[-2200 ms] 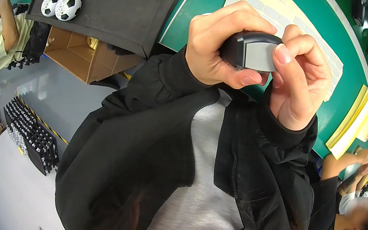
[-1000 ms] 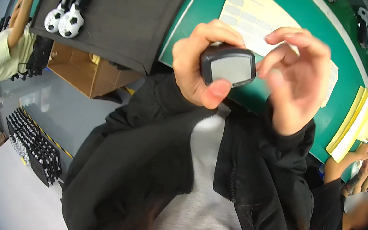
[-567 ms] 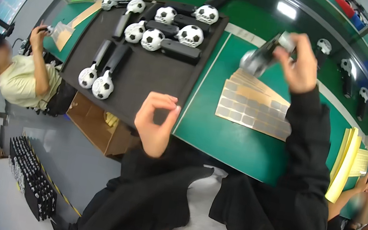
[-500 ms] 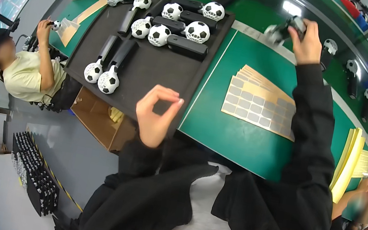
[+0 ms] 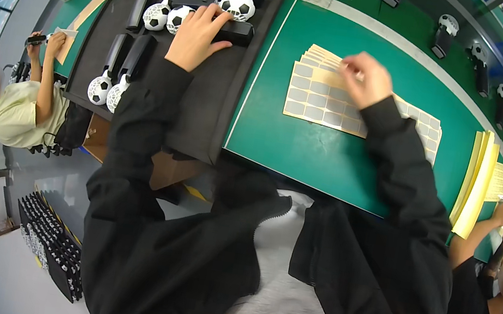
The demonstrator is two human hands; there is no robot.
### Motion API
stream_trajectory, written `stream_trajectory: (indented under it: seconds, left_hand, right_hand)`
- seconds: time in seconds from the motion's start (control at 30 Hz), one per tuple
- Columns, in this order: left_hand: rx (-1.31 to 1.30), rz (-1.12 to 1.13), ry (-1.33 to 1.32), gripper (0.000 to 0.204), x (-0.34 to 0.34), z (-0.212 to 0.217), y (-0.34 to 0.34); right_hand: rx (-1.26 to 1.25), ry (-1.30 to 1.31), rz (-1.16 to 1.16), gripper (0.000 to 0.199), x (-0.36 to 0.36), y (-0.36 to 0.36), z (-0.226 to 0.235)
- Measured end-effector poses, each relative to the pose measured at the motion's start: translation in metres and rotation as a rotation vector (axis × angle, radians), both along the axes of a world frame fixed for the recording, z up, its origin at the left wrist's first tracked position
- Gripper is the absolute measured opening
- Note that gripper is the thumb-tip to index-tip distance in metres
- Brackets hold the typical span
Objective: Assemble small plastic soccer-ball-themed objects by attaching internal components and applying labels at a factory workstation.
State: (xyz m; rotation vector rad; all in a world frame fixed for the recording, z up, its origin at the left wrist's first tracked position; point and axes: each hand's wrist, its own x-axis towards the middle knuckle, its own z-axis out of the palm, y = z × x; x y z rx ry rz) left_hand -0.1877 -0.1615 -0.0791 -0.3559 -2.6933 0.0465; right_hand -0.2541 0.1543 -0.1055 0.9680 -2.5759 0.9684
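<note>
On the smooth green counter (image 5: 319, 150), fanned, grey-stickered cream paper sheets (image 5: 316, 100), with bent yellow sheets (image 5: 474, 188) rightward; on the flat black tray (image 5: 198, 115), black-handled, soccer-ball-headed devices (image 5: 237, 6).

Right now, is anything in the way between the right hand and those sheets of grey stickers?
Nothing visible stands between them: the right hand is over the sheets of grey stickers. Whether it touches them is unclear.
</note>
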Motion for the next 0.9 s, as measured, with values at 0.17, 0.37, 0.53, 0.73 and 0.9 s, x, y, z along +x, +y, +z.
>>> stream_trajectory:
  seconds: [0.17,0.37,0.53,0.73,0.9]
  left_hand:
    - [-0.077,-0.071,0.117,0.039,0.0,0.016,-0.004]
    - [1.034,0.023,0.301,0.036,0.069,0.044,0.051]
    - [2.365,-0.196,0.162,0.051,0.091,0.043,0.13]
    - [2.51,-0.538,-0.179,0.061,0.088,-0.007,0.146]
    - [1.865,-0.18,-0.091,0.053,0.08,0.007,0.158]
  right_hand:
    - [0.042,0.109,-0.022,0.023,0.048,-0.02,-0.023]
    - [-0.051,0.067,-0.055,0.024,0.043,-0.029,-0.04]
    - [-0.164,-0.193,-0.07,0.022,0.042,-0.04,-0.038]
    - [-0.142,-0.028,0.144,0.019,0.04,-0.043,-0.04]
    - [-0.368,-0.33,0.094,0.014,0.033,-0.037,-0.048]
